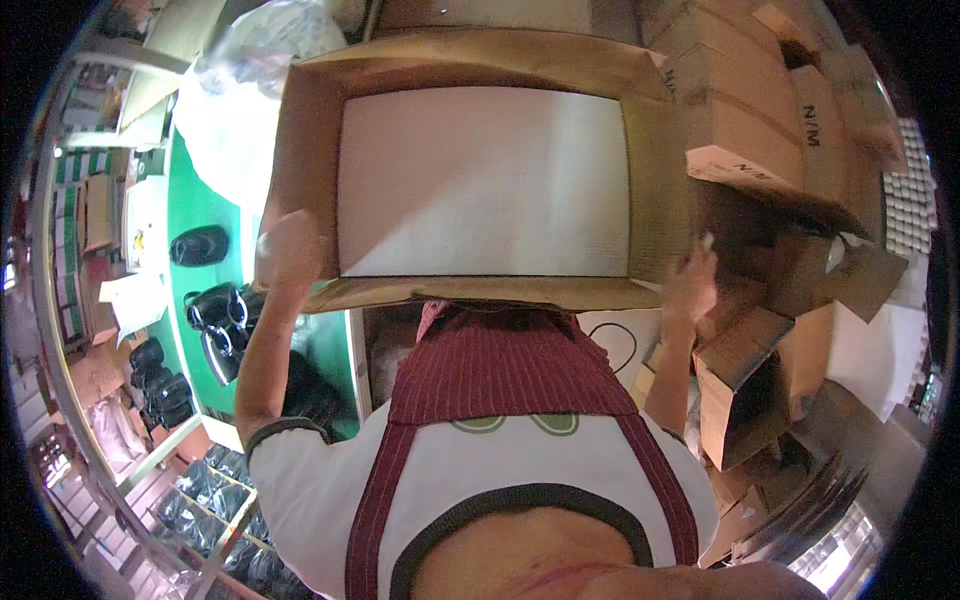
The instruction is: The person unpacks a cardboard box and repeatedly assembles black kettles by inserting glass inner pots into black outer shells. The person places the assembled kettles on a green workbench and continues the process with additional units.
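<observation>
Hands hold a big open cardboard box (pixel 480 70) in front of the chest: the left hand (pixel 288 252) is closed on its left side, the right hand (pixel 692 282) grips its right side with fingers curled. A white foam sheet (pixel 485 180) lies flat inside the box. Black shoes (pixel 215 315) rest on the green table (pixel 205 205) at the left, well apart.

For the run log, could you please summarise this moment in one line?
left hand: grips open brown cardboard box | right hand: grips box | inside: white foam sheet

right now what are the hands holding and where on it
Both hands hold the open cardboard box: the left hand grips its left side wall near the bottom corner, the right hand its right side.
</observation>
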### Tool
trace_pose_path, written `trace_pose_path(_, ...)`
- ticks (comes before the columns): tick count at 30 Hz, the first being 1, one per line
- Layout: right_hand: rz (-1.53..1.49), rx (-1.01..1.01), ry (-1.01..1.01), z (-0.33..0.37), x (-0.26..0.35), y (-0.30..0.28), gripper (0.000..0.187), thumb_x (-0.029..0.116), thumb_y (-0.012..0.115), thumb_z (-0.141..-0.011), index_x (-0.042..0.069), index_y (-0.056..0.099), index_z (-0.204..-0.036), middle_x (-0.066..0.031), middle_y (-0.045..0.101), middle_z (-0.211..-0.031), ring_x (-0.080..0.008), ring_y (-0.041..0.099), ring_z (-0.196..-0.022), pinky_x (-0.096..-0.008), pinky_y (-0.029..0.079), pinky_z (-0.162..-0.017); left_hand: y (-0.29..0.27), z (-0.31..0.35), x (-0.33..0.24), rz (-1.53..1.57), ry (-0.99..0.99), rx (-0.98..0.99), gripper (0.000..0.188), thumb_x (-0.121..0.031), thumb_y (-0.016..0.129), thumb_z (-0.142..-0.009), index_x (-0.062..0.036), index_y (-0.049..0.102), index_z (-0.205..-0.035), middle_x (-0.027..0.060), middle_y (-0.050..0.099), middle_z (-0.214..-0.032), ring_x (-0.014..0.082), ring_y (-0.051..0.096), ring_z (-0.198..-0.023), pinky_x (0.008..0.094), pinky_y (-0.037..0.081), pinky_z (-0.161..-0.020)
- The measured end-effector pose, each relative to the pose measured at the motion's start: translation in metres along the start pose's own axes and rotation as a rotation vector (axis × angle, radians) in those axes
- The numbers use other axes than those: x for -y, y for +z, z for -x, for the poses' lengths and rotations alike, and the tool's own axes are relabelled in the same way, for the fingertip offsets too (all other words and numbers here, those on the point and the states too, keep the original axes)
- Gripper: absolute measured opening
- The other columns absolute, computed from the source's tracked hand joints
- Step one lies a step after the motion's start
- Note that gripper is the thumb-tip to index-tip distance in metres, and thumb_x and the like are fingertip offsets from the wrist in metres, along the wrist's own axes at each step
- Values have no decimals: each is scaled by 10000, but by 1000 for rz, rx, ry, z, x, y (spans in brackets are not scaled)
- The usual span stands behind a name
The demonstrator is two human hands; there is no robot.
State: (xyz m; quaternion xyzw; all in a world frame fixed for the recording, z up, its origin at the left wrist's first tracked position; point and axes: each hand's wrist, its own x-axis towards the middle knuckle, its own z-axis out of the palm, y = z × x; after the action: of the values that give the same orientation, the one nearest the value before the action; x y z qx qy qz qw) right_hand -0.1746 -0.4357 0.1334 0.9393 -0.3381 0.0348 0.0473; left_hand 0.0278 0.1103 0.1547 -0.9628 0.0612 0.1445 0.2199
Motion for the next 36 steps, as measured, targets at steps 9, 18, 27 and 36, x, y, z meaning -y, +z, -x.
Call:
trace_pose_path(9,-121,-103,-551,8,25,-15,798,202,765,-775,15,397,-1458,-180,447,-1432,-381,465,-1285,-536,293,-1159,56,-17,-228,190,1093,217,972,-471,902,-587,26,433,-1279,205,580,-1177,370,670,-947,480,553,-761)
trace_pose_path(18,-520,357,-512,31,47,-31,917,305,841,-710,25,397,-1462,-212,476,-1353,-418,482,-1238,-465,375,-1098,5,24,-192,151,1108,-175,265,-166,583,-892,-53,539,-1127,115,600,-1082,296,692,-867,421,579,-637)
trace_pose_path(27,-499,-517,-763,-13,99,-57,433,72,651,-840,114,638,-1270,-105,642,-1025,-285,671,-843,-369,580,-697,-161,11,-110,56,686,-1004,353,-194,655,-862,-186,611,-1212,-39,644,-1095,147,652,-759,306,555,-611)
trace_pose_path(36,-819,-752,-334,4,-55,-259,223,78,638,-942,-52,629,-1122,-132,616,-815,-195,567,-739,-318,450,-642,-258,15,-117,848,522,-1865,756,-195,888,-744,-4,413,-1301,115,510,-1220,122,455,-640,222,404,-500)
